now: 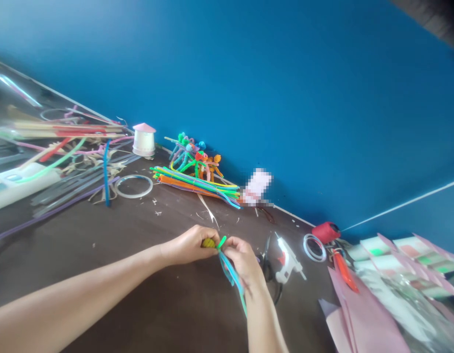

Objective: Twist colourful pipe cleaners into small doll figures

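My left hand [193, 244] is closed in a pinch around a ridged yellow piece [208, 242] that looks like a coiled pipe cleaner. Close beside it, my right hand [245, 260] pinches several blue and green pipe cleaners [231, 272], whose ends trail down along the wrist. A short bright green loop [222, 241] sticks up between the two sets of fingertips, where the pieces meet. Beyond the hands lies a bundle of coloured pipe cleaners [197, 183], with small bent pipe-cleaner figures [197, 156] behind it.
A white glue gun [287, 262] lies right of my right hand, beside dark-handled scissors [265, 260]. Farther right are a tape roll [314, 247], a red spool [325, 232] and pink sheets [354, 309]. Sticks and strips [72, 130] clutter the left, near a small white pot [143, 140].
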Tool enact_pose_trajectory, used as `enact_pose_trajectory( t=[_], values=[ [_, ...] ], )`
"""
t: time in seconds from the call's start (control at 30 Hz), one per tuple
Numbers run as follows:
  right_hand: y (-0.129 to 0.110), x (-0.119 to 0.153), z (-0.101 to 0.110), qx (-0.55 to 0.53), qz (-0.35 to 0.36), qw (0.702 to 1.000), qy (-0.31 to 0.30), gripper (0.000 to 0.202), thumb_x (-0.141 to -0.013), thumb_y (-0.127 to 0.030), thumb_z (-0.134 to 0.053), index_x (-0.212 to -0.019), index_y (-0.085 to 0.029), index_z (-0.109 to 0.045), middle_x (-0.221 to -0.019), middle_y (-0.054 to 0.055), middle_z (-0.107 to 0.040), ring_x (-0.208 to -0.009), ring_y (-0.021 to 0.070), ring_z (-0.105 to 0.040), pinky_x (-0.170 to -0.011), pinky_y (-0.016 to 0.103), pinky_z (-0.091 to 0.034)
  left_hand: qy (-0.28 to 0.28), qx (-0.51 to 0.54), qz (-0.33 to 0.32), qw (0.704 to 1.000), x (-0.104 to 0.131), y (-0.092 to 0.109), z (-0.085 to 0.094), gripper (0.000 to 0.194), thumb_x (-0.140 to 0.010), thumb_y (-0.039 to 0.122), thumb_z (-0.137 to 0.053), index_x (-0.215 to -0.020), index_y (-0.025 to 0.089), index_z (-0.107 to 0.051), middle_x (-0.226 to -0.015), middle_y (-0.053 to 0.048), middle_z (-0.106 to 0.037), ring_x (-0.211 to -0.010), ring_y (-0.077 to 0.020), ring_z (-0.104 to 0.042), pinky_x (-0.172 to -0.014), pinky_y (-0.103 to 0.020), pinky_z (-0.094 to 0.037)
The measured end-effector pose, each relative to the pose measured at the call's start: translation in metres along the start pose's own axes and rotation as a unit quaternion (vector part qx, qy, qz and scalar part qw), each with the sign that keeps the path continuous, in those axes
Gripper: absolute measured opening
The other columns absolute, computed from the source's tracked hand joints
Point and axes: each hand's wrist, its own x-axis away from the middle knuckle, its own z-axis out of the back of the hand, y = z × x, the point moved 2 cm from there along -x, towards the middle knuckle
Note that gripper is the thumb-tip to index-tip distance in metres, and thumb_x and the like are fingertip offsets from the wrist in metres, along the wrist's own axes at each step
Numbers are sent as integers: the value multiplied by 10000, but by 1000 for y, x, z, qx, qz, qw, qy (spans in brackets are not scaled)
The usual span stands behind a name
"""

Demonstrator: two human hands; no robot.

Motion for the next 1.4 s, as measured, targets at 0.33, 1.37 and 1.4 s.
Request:
enact_pose_trajectory(
  t=[0.33,1.37,1.4],
  values=[
    [4,0,2,39,14,999,-19,206,-608,-331,-618,-581,-155,-514,-343,-97,-363,-317,40,-298,-328,152,-207,-12,118,98,988,-2,-6,-5,216,-674,340,-542,-724,130,-542,-560,57,-397,-511,-67,-322,-451,-158,-264],
    [-1,12,-20,178,143,970,77,164,-717,-251,-521,-757,-117,-606,-656,43,-625,-584,149,-558,-550,222,-431,188,-66,111,974,-4,-14,2,77,-662,182,-476,-700,160,-539,-653,-8,-574,-604,-132,-513,-581,-209,-366],
    [-2,13,-20,185,144,969,73,162,-726,-252,-516,-760,-119,-602,-646,41,-620,-571,145,-554,-534,217,-426,190,-67,111,973,-4,-14,2,79,-659,186,-479,-699,161,-542,-648,-5,-574,-598,-130,-510,-576,-207,-366]
  ],
)
